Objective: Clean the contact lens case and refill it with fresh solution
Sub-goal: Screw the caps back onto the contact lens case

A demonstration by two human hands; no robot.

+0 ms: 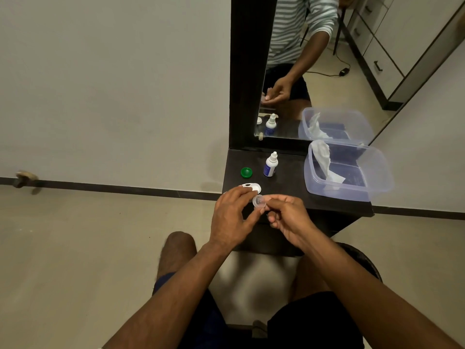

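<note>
Lens case [253, 187], white, lies on the dark table [289, 195] with its long axis left-right, partly under the left hand [232, 217], whose fingers rest on it. Right hand [286, 217] pinches what seems a clear cap [259, 200] just beside. Solution bottle [271, 165] stands beyond, nearer the right hand.
</note>
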